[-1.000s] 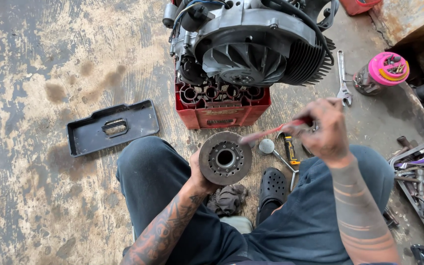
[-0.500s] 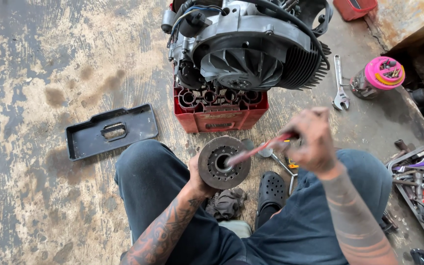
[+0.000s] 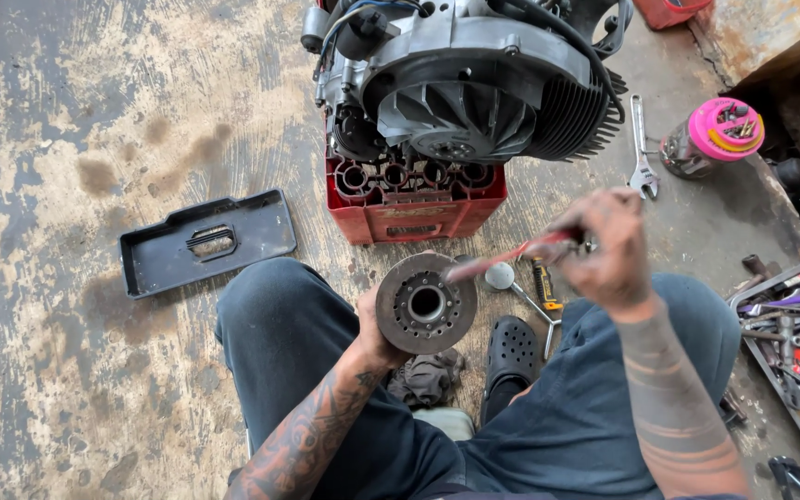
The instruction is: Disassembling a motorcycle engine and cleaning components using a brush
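Left hand [image 3: 374,326] around round metal hub [image 3: 425,304]; right hand [image 3: 604,248] at 3 o'clock, gripping red-handled brush [image 3: 502,260], tip on hub rim.

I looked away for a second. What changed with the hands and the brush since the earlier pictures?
The right hand brought the brush down from beside the disc onto its face, then drew back a little; its tip is now at the disc's upper right edge. The left hand kept holding the disc. The engine, crate and tray stayed put.

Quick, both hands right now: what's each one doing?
Left hand: closed around the round metal hub, holding it up.
Right hand: closed on a red-handled tool, tip at the hub's rim.
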